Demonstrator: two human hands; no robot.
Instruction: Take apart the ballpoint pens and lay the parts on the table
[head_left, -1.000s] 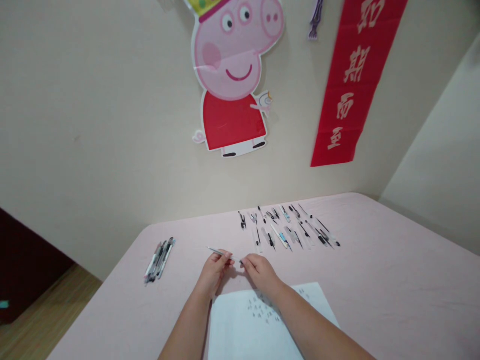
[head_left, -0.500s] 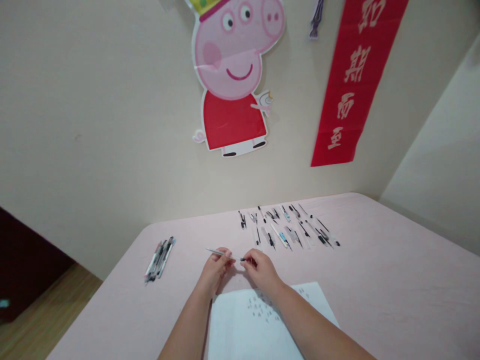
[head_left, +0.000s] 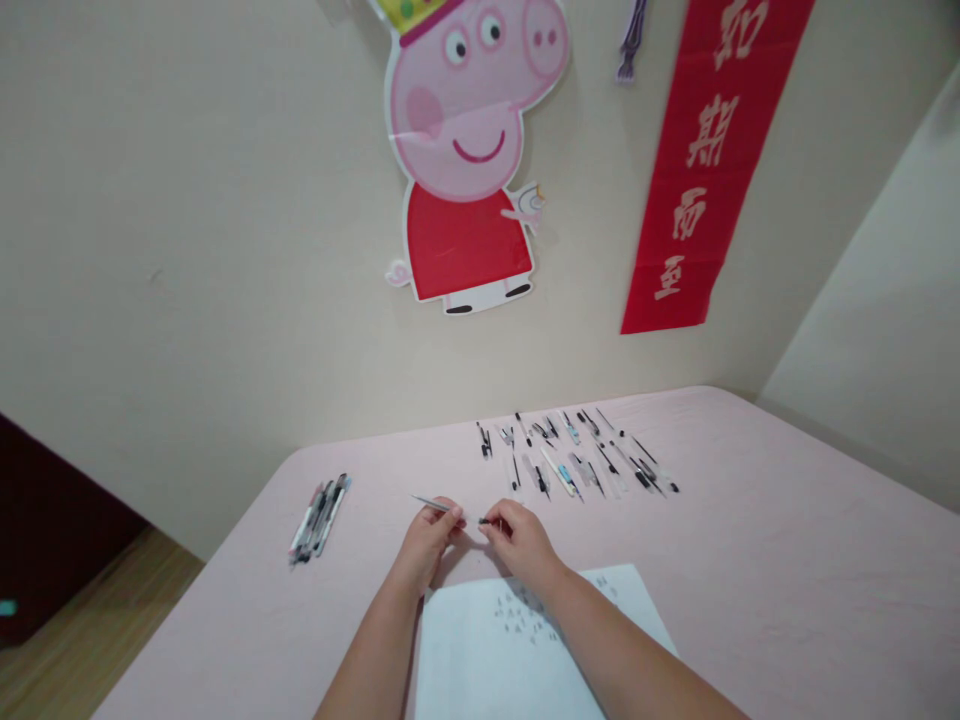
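Over the pink cloth, my left hand (head_left: 435,530) is closed on a slim grey pen (head_left: 429,502). Its thin end points up and to the left. My right hand (head_left: 519,535) pinches a small black pen part (head_left: 484,521), facing the pen's other end. That other end is partly hidden by my left fingers, and the black part's exact kind is too small to tell. Just below both hands lies a white sheet of paper (head_left: 480,660) with handwritten marks, crossed by my right forearm.
A bundle of pens (head_left: 321,520) lies on the left of the cloth-covered table (head_left: 787,560). Several taken-apart pens (head_left: 564,470), with barrels, refills and caps, are spread in rows at the back. Behind stands a wall (head_left: 225,250) with a pig cutout (head_left: 469,240) and a red banner (head_left: 686,210).
Both hands stay almost in place. The black part in my right hand has shifted very slightly left. Between the fingertips, the thin piece seen earlier shows less clearly now.
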